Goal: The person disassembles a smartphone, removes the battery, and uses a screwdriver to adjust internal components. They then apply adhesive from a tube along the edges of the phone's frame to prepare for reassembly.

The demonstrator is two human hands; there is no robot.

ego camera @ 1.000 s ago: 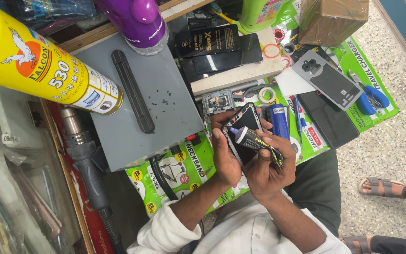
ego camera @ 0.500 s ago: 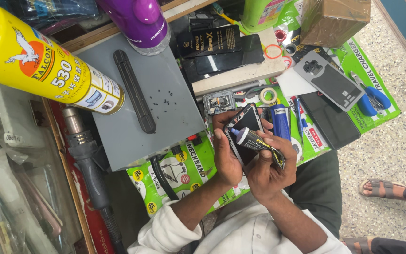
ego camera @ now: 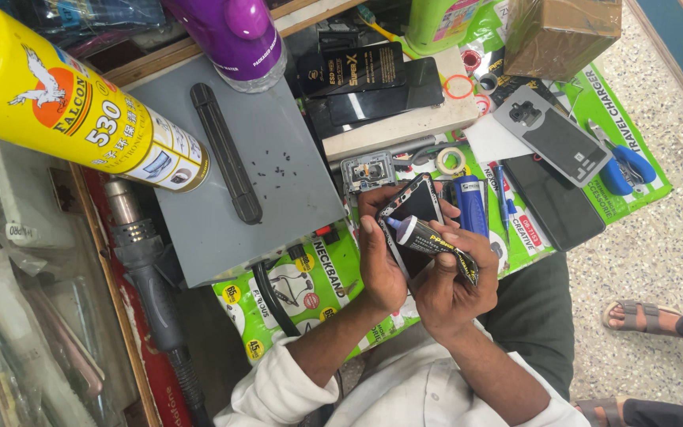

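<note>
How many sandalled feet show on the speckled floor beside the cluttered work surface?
2. One sandalled foot lies near the right edge of the view, toes pointing left. The other foot is at the bottom edge, partly cut off. More may be out of frame.

The person's left hand [ego camera: 381, 269] and right hand [ego camera: 448, 289] are both bare, with no gloves, rings or watch in view. The fingers [ego camera: 367, 237] show short, plain nails. Behind the fingers, past both wrists, the forearms are uncovered up to white shirt sleeves [ego camera: 278, 387], pushed back and bunched in soft folds near the elbows. The same white cloth covers the chest. Dark green trousers [ego camera: 535, 316] cover the leg beyond the right hand.
</note>
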